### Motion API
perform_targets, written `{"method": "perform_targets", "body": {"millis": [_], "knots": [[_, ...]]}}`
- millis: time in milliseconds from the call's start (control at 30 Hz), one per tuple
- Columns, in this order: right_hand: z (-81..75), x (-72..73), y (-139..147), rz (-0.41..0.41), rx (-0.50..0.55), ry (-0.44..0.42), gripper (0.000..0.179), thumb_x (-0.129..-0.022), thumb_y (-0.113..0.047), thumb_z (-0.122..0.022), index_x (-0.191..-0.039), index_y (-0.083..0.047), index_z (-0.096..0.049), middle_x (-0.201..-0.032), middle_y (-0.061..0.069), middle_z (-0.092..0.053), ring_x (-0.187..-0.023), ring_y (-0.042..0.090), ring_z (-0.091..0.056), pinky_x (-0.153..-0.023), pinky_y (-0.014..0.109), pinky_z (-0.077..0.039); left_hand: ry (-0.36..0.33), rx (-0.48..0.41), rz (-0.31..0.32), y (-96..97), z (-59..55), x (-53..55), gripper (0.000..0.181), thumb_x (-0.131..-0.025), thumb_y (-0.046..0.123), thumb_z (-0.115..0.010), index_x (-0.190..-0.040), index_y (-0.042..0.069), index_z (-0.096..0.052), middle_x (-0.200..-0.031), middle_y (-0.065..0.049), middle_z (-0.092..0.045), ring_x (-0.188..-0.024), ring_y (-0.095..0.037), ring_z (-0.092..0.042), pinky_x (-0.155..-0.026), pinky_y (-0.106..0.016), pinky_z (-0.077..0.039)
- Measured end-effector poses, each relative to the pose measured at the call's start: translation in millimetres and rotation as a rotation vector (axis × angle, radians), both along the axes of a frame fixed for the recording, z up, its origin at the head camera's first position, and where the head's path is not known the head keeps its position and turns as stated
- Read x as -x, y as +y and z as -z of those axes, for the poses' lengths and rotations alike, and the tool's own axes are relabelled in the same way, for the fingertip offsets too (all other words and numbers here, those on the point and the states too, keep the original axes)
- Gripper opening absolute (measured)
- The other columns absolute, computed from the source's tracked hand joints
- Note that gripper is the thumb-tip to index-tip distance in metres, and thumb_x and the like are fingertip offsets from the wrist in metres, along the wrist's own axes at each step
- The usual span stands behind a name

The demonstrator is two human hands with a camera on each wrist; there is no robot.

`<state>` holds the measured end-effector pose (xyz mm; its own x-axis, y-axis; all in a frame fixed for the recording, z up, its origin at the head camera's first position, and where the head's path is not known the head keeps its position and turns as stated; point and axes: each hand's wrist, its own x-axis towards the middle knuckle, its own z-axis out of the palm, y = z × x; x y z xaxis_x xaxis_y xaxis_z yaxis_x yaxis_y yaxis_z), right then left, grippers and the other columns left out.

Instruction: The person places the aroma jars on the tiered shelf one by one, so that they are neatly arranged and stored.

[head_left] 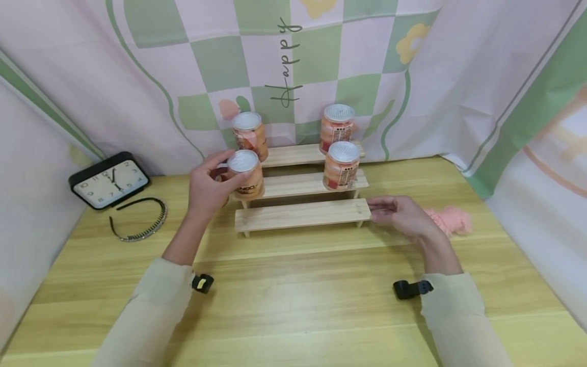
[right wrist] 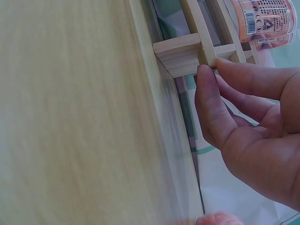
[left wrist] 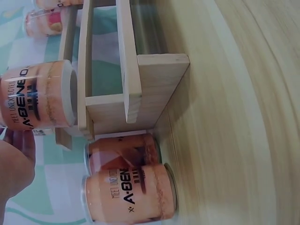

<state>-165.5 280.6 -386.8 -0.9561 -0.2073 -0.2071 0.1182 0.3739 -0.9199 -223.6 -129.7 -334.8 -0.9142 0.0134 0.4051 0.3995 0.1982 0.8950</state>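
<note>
Beside the rack (left wrist: 130, 70), two cans (left wrist: 129, 183), clear only from left wrist

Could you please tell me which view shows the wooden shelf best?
The head view, because it shows all three levels of the wooden shelf lengthwise. The left wrist view shows its left end, cropped; the right wrist view, its right end by the right hand.
</note>
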Motion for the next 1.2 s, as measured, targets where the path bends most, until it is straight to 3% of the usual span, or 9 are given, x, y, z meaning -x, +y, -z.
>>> {"method": "perform_targets", "body": {"millis": [400, 800, 1200], "knots": [[0.7, 0.1, 0.7, -0.002, -0.009, 0.001, 0.053, -0.097, 0.000, -0.063, -0.144, 0.015, -0.043, -0.139, 0.034, -0.051, -0.117, 0.031, -0.058, -0.091, 0.023, -0.054, -0.015, 0.030, 0.010, 7.8, 2.5, 5.0, 0.051, -0.080, 0.007, -0.087, -0.126, -0.002, -0.069, -0.123, -0.015, -0.065, -0.100, -0.024, -0.066, -0.077, -0.020, -0.056], [-0.4, 0.7, 1.2, -0.008, -0.021, 0.011, 0.053, -0.097, -0.001, -0.063, -0.144, 0.015, -0.042, -0.139, 0.034, -0.051, -0.118, 0.033, -0.057, -0.091, 0.024, -0.054, -0.060, 0.037, 0.061, 10.8, 0.6, 6.5, 0.053, -0.083, 0.013, -0.085, -0.132, 0.001, -0.066, -0.128, -0.014, -0.062, -0.109, -0.026, -0.063, -0.089, -0.031, -0.056], [-1.6, 0.7, 0.9, -0.006, -0.030, -0.001, 0.054, -0.097, -0.002, -0.064, -0.144, 0.014, -0.043, -0.140, 0.033, -0.051, -0.122, 0.037, -0.055, -0.092, 0.025, -0.053, -0.063, 0.071, 0.097, 4.3, 0.3, 3.7, 0.057, -0.086, 0.018, -0.084, -0.137, 0.005, -0.063, -0.128, -0.011, -0.060, -0.111, -0.024, -0.060, -0.089, -0.033, -0.054]]}}
